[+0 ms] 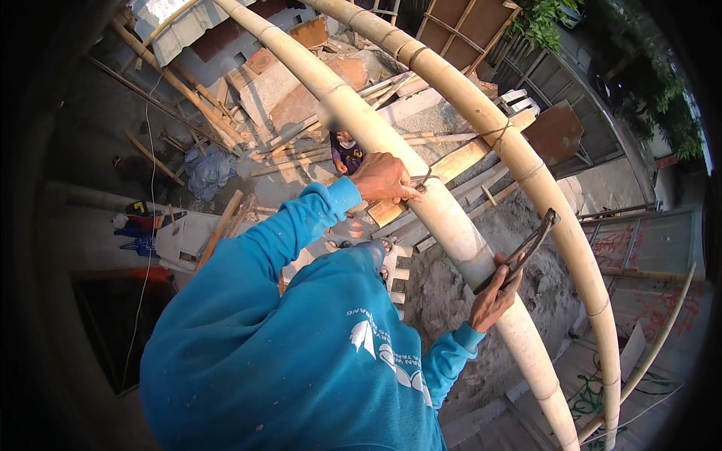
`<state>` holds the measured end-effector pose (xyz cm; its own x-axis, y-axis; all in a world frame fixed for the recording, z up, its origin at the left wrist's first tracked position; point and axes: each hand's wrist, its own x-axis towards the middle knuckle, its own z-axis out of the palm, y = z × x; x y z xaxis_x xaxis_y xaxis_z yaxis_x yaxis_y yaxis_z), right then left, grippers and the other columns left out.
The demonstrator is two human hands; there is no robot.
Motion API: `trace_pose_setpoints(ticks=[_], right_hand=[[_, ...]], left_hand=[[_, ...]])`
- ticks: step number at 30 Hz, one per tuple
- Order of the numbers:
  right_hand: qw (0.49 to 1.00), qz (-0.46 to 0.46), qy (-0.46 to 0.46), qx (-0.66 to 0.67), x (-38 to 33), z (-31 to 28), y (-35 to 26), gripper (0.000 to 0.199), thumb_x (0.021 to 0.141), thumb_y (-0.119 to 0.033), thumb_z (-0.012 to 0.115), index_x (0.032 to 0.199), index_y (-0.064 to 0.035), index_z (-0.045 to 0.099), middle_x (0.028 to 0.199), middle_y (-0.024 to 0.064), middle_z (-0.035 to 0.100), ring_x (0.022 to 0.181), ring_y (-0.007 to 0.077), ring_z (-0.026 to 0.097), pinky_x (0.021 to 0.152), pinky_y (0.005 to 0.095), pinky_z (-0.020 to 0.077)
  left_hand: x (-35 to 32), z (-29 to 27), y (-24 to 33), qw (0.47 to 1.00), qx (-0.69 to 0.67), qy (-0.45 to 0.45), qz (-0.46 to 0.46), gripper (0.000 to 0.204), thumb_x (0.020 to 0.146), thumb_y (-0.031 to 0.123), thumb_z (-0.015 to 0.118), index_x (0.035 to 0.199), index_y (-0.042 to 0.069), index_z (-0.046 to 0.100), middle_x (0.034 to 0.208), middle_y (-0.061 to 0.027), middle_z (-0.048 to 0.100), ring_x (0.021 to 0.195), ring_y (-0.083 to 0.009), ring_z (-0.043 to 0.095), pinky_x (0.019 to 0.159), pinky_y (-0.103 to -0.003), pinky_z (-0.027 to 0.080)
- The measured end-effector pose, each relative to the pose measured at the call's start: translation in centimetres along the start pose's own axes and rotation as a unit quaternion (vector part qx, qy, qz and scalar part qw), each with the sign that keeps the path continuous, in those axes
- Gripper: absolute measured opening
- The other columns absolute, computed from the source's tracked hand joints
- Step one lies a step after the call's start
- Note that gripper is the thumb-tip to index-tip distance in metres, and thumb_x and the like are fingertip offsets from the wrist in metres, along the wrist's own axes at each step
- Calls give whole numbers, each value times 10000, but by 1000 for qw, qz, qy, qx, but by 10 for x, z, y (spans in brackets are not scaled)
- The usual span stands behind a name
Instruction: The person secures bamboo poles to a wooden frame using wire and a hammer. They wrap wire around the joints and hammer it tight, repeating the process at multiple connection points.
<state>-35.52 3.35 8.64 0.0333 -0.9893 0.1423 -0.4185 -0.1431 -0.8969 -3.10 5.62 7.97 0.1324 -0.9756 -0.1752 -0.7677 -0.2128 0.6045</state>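
Bamboo poles, a pair, as seen from above your two hands. The inner pole (451, 225) runs from 11 o'clock to 5 o'clock; the outer pole (475, 116) curves alongside, from 12 o'clock to near 4. A dark wire tie (425, 180) sits on the inner pole at 2 o'clock, just off centre. Your left hand (380, 179), at 1 o'clock, bends over this pole with its fingers at the tie; whether they pinch the wire or merely rest beside it, you cannot tell. Your right hand (492, 299), at 4 o'clock, has its fingers wrapped round the handles of a dark pincer-like tool (540, 231), whose head lies at 3 o'clock, overlapping the outer pole; contact there is unclear. Progress, as judged: a second tie (499, 137) already encircles the outer pole at 2 o'clock, so that binding appears done. The tie at your left hand seems unfinished, since an end stands up from the pole; securing it apparently remains.
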Motion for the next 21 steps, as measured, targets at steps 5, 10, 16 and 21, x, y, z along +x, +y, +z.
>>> trace_pose_setpoints(ticks=[5,10,16,21], right_hand=[[999,-28,-33,8,-6,-2,-9,512,1046,-348,490,1463,-52,465,1086,139,708,1026,238,662,896,393,506],[989,-36,-55,135,-44,19,-37,533,1050,-283,488,1462,43,400,773,27,552,539,77,493,475,234,388],[984,-78,-162,2,-68,47,-42,306,1045,-209,509,1235,20,579,668,50,532,565,112,485,505,303,391],[938,-66,-306,-146,-69,58,-19,232,1003,-96,516,1171,58,557,771,260,610,625,365,626,578,406,493]], left_hand=[[-23,8,8,995,-15,55,-83,574,739,645,749,732,71,769,577,-63,675,617,-262,687,667,-400,543],[-47,49,-17,969,-137,149,-142,733,693,687,767,983,17,695,779,-110,695,789,-282,687,743,-415,517],[-74,85,-41,940,-237,131,-210,944,749,692,738,1330,-14,500,1219,-158,596,1135,-283,613,930,-406,512],[-70,93,-45,927,-295,142,-185,960,769,656,745,1385,-22,457,1271,-212,584,1195,-326,590,1012,-423,482]])
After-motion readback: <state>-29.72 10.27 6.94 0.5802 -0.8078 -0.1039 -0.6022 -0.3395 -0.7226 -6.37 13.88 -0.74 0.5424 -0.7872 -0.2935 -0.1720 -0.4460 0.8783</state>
